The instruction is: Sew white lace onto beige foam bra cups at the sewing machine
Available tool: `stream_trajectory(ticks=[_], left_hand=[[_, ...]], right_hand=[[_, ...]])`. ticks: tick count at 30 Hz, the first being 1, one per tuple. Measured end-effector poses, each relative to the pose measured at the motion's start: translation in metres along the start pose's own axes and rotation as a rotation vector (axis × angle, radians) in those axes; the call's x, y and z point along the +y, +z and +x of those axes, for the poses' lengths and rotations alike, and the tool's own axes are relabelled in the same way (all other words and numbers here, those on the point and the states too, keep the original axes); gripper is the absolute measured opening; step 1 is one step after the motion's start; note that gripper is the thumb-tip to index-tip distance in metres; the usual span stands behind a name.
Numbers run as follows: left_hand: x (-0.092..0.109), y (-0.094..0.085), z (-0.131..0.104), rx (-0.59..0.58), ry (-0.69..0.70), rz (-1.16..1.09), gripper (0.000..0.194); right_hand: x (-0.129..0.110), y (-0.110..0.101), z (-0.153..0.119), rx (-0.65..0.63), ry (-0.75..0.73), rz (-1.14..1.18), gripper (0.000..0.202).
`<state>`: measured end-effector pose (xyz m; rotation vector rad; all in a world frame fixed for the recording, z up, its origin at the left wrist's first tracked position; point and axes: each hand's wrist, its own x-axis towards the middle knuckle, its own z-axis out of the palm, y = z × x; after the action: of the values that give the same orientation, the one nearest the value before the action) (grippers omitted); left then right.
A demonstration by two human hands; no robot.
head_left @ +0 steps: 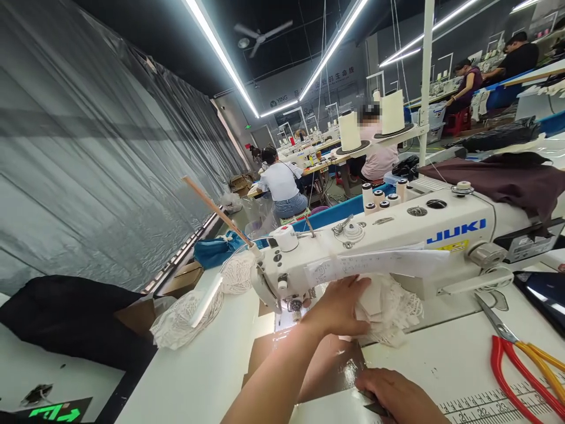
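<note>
White lace pieces (391, 309) lie beside the sewing machine (397, 231), probably for easy reach; your left hand (338, 306) spreads wide at their edge. Your right hand (399, 396) curls round a dark item (376, 406), its shape masked by fingers and frame edge. Glare blurs the needle area.

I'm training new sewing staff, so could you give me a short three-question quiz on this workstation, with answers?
1. Multiple choice: Which hand is at the lacy fabric beside the sewing machine?
A) Left
B) Right
C) Neither
2. True or false: The red scissor handles rest on top of the machine.
3. Fill in the blank: The thread stand holds ___ large cones.

Key:
1. A, the left hand
2. False; the red scissor handles lie on the tabletop
3. two
</note>
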<state>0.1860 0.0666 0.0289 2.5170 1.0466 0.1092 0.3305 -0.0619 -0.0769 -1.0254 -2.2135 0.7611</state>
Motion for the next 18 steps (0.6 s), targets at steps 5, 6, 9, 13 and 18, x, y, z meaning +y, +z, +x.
stream_trajectory(ticks=[5,6,9,13,18], left_hand=[[0.001,-0.002,0.003,0.109,-0.015,-0.073,0.07],[0.003,0.0,0.004,0.149,-0.03,-0.082,0.061],[0.007,0.006,0.006,0.241,-0.051,-0.084,0.042],[0.011,0.012,0.003,0.361,-0.041,-0.069,0.042],[0.022,0.015,-0.034,0.587,0.319,0.047,0.038]], right_hand=[[0.001,-0.001,0.0,-0.036,0.019,-0.018,0.059],[0.001,-0.001,0.0,-0.036,0.023,-0.016,0.059],[0.0,-0.001,0.001,-0.008,0.006,-0.049,0.058],[0.004,0.002,0.002,0.072,-0.098,-0.248,0.062],[0.001,0.004,0.004,0.191,-0.118,-0.427,0.06]])
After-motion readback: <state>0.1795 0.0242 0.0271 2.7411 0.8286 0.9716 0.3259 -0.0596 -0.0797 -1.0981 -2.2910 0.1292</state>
